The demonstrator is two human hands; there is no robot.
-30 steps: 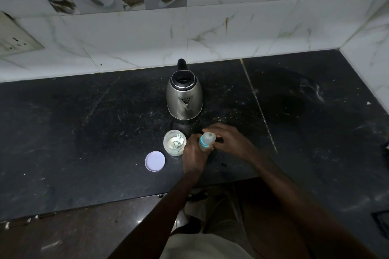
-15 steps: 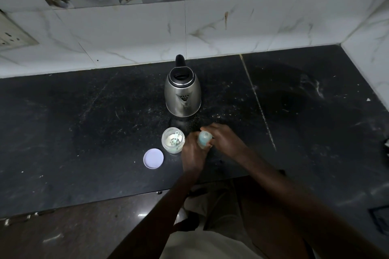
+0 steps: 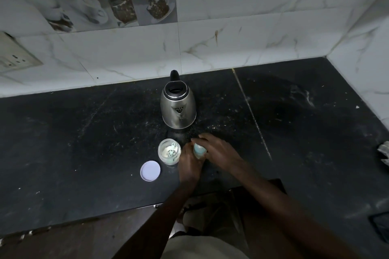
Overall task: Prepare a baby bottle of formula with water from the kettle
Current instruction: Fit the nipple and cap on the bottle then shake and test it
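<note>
A small baby bottle (image 3: 199, 150) with a light blue top stands near the counter's front edge, mostly hidden by both hands. My left hand (image 3: 189, 164) wraps its body from the near side. My right hand (image 3: 216, 151) closes over the blue top from the right. Just left of the bottle stands an open formula jar (image 3: 169, 152) with a pale scoop lying in the powder. Its round white lid (image 3: 150, 170) lies flat to the front left. The steel kettle (image 3: 178, 109), lid open and black handle toward the wall, stands behind them.
The black stone counter (image 3: 84, 143) meets white marble wall tiles at the back and right. A wall socket (image 3: 14, 59) sits at far left. A crumpled pale object (image 3: 384, 152) lies at the right edge. My legs show below the counter's front edge.
The camera tilted up, showing more wall. My right hand has closed further over the bottle's top, hiding more of it. My left hand, the jar, lid and kettle stayed put.
</note>
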